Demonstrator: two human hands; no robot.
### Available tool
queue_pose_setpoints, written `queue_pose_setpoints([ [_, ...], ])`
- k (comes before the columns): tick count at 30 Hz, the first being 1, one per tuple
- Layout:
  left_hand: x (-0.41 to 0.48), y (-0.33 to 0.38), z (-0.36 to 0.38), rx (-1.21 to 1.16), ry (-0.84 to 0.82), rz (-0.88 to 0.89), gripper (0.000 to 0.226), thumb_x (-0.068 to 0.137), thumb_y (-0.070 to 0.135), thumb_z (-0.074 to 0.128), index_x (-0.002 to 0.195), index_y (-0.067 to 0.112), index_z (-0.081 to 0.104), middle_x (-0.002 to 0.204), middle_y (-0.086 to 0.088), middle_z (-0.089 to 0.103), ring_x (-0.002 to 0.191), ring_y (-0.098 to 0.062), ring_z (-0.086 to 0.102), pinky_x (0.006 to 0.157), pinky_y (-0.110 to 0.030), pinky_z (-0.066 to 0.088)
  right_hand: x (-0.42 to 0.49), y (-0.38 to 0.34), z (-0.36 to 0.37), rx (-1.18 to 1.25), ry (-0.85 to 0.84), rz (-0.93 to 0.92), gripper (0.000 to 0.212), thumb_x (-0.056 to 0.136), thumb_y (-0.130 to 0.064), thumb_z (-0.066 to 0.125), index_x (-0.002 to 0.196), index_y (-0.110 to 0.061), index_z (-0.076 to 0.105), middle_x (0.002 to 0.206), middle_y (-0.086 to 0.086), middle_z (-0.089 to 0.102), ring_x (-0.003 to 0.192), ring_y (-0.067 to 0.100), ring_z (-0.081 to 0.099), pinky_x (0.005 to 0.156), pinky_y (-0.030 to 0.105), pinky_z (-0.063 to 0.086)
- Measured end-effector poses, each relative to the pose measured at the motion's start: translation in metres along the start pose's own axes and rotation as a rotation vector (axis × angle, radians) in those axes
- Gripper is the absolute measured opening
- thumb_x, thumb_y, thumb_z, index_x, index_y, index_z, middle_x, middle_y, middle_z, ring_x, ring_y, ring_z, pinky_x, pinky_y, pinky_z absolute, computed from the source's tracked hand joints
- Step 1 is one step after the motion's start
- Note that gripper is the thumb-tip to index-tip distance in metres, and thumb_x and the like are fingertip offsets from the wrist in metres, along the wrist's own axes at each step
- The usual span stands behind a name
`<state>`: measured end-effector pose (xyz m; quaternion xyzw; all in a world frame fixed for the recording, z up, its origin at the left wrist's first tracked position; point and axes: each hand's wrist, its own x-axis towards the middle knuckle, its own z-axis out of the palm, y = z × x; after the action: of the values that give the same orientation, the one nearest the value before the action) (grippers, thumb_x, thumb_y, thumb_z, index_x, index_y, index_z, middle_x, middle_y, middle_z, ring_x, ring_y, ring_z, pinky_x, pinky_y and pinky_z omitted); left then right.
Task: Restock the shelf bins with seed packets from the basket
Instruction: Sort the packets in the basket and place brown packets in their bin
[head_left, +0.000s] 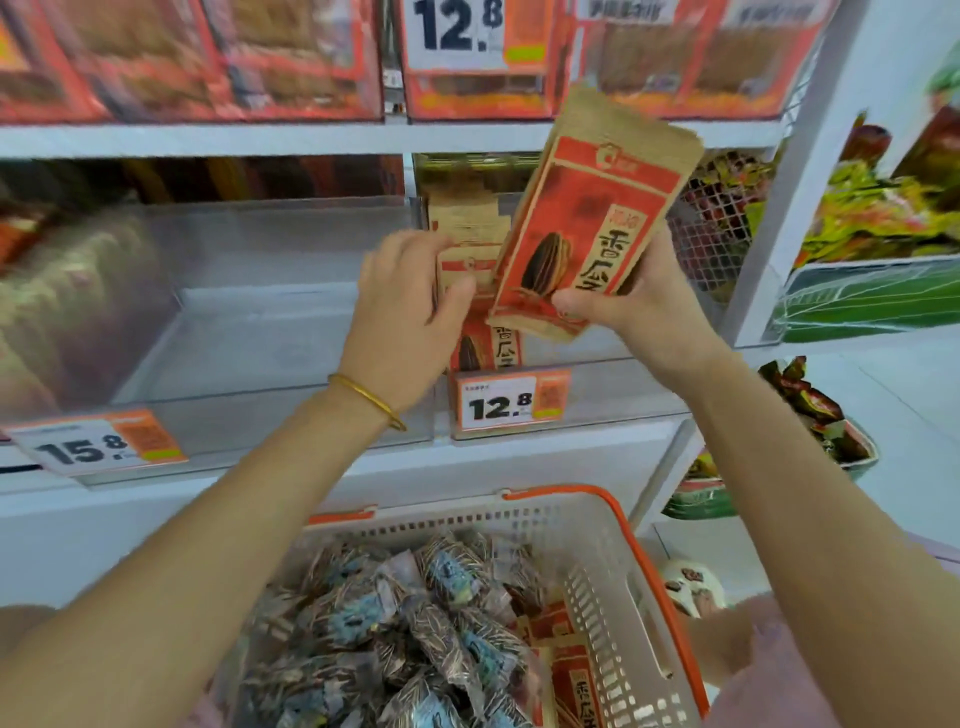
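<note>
My right hand (639, 306) grips a small stack of red-and-brown seed packets (587, 223) by the bottom edge, tilted, in front of the clear shelf bin (597, 384) marked 12.8. My left hand (410, 296) holds the top of the packets standing in that bin (467, 260). Below, the white basket with an orange rim (613, 582) holds several grey-blue striped seed packets (415, 623) and a few red-and-brown ones (566, 670) on its right side.
A wide clear bin (260, 332) to the left, tagged 15.8 (98, 447), has pale bags at its far left. Red boxes fill the shelf above (208, 57). A white mesh panel (722, 228) and snack displays stand at the right.
</note>
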<state>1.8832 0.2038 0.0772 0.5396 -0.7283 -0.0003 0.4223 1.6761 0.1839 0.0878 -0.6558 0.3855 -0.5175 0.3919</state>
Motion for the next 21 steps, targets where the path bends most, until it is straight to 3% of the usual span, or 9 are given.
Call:
queue_pose_setpoints([
  [2,0.000,-0.012,0.004,0.025,-0.036,-0.048,0.053,0.087,0.037,0.036,0.128,0.004,0.049,0.127,-0.014,0.049,0.122,-0.026,0.040,0.101,-0.022,0.022,0.017,0.007,0.003,-0.081,-0.074,0.015,0.069,0.073,-0.001,0.077,0.124,-0.022,0.035,0.117,0.003,0.059,0.111,0.018,0.060,0.094,0.043,0.050],
  [4,-0.003,-0.018,0.009,0.017,-0.070,-0.071,0.042,0.091,0.020,0.045,0.129,0.002,0.047,0.128,-0.016,0.048,0.122,-0.029,0.040,0.106,-0.033,0.030,0.029,0.018,0.010,-0.146,-0.206,0.120,0.077,0.068,-0.011,0.081,0.130,-0.017,0.035,0.120,0.007,0.060,0.111,0.021,0.060,0.094,0.048,0.050],
  [6,-0.004,-0.019,0.012,-0.032,-0.079,-0.099,0.039,0.091,0.010,0.049,0.129,0.003,0.047,0.125,-0.016,0.048,0.118,-0.028,0.043,0.099,-0.044,0.042,0.036,0.031,0.016,-0.146,-0.358,0.257,0.084,0.063,-0.017,0.082,0.134,-0.015,0.036,0.118,0.008,0.064,0.108,0.023,0.063,0.090,0.051,0.052],
  [9,-0.004,-0.016,0.017,-0.040,-0.070,-0.127,0.036,0.089,0.011,0.052,0.125,0.007,0.049,0.118,-0.012,0.048,0.111,-0.024,0.047,0.091,-0.045,0.048,0.044,0.037,0.022,-0.183,-0.491,0.449,0.076,0.065,-0.014,0.083,0.130,-0.016,0.043,0.115,0.006,0.066,0.105,0.022,0.064,0.089,0.050,0.052],
  [14,0.000,-0.016,0.020,-0.041,-0.065,-0.165,0.044,0.086,0.016,0.059,0.128,0.013,0.044,0.121,-0.010,0.045,0.113,-0.022,0.047,0.093,-0.039,0.049,0.046,0.032,0.028,-0.215,-0.495,0.547,0.072,0.070,-0.003,0.078,0.130,-0.018,0.042,0.116,0.004,0.065,0.101,0.018,0.063,0.070,0.030,0.053],
  [18,-0.001,-0.017,0.020,-0.047,-0.070,-0.169,0.056,0.083,0.011,0.062,0.133,0.014,0.039,0.123,-0.009,0.044,0.115,-0.022,0.047,0.092,-0.037,0.049,0.040,0.038,0.033,-0.207,-0.355,0.393,0.070,0.064,0.005,0.080,0.123,-0.014,0.048,0.102,0.001,0.067,0.096,0.017,0.064,0.088,0.040,0.052],
  [21,-0.001,-0.017,0.020,-0.070,-0.059,-0.164,0.066,0.079,0.010,0.065,0.137,0.017,0.033,0.125,-0.008,0.042,0.117,-0.023,0.047,0.093,-0.042,0.050,0.043,0.045,0.037,-0.268,-0.309,0.315,0.070,0.062,0.004,0.082,0.122,-0.011,0.050,0.107,0.004,0.067,0.103,0.020,0.063,0.096,0.043,0.048],
])
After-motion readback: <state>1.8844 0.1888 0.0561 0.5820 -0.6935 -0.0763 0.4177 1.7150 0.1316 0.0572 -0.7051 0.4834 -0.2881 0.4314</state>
